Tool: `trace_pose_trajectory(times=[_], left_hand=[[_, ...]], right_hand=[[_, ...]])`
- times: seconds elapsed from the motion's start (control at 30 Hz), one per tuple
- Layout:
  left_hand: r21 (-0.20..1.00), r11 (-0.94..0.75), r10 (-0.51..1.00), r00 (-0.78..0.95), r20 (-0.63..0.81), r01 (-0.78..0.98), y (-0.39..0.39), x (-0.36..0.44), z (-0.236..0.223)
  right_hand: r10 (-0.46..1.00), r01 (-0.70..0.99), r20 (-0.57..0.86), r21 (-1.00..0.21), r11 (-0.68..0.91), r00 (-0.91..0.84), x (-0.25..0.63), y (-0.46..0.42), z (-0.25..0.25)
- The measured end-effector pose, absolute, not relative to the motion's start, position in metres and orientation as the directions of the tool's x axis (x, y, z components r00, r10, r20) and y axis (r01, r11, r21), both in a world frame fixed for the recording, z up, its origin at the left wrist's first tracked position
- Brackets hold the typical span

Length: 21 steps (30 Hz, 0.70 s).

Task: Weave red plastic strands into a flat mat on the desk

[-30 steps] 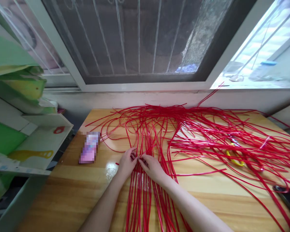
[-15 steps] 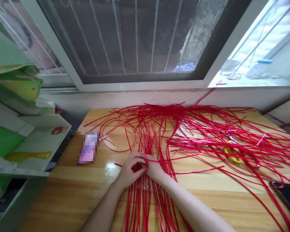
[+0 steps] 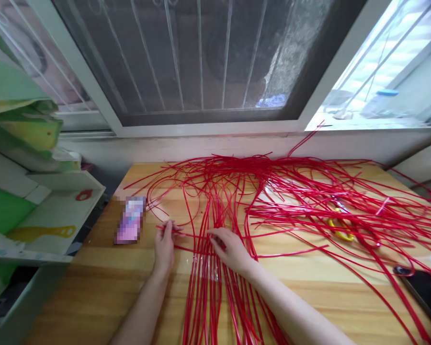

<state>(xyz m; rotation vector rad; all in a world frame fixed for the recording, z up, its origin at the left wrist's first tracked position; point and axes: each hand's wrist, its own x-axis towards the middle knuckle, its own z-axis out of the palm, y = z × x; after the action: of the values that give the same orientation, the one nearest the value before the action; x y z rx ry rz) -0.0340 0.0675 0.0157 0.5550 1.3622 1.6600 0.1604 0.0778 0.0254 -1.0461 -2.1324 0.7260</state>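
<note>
My left hand (image 3: 164,250) is closed in a pinch on the left end of a thin red plastic strand (image 3: 191,235). That strand runs crosswise over several lengthwise red strands (image 3: 202,299) laid on the table. My right hand (image 3: 231,248) rests above these lengthwise strands, its thumb and fingers curled together at the crosswise strand near the middle. Another crosswise strand (image 3: 290,252) lies just below, its right end sticking out over the bare wood. A shiny clear strip (image 3: 211,268) covers part of the lengthwise strands below my hands.
Loose red strands (image 3: 244,164) heap along the table's (image 3: 104,292) back edge and spread right. Yellow-handled scissors (image 3: 341,231) lie among them. A black phone-like object (image 3: 422,292) is at the right, a blurred pink-purple item (image 3: 130,220) at the left. A window (image 3: 208,128) stands behind.
My left hand has moved left, away from my right hand, drawing the crosswise strand out to the left. My right hand stays near the middle, its fingers now over the lengthwise strands.
</note>
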Motion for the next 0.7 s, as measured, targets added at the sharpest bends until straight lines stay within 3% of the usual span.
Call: trace_pose_trajectory(times=[0.13, 0.3, 0.53, 0.7], left_hand=[[0.977, 0.029, 0.842, -0.521, -0.138, -0.212, 0.065, -0.057, 0.018], [0.983, 0.176, 0.857, -0.499, -0.131, 0.044, 0.059, -0.074, 0.019], [0.986, 0.135, 0.823, -0.565, -0.055, 0.100, 0.062, -0.078, 0.020], [0.953, 0.186, 0.884, -0.464, -0.056, 0.240, 0.055, -0.087, 0.013]], right_hand=[[0.903, 0.611, 0.292, -0.665, 0.429, -0.316, 0.208, 0.087, 0.035], [0.971, 0.835, 0.177, -0.500, 0.228, -0.159, 0.268, 0.090, 0.026], [0.972, 0.915, 0.215, -0.365, 0.174, -0.098, 0.269, 0.070, 0.017], [0.966, 0.949, 0.243, -0.276, 0.156, -0.088, 0.266, 0.071, 0.018]])
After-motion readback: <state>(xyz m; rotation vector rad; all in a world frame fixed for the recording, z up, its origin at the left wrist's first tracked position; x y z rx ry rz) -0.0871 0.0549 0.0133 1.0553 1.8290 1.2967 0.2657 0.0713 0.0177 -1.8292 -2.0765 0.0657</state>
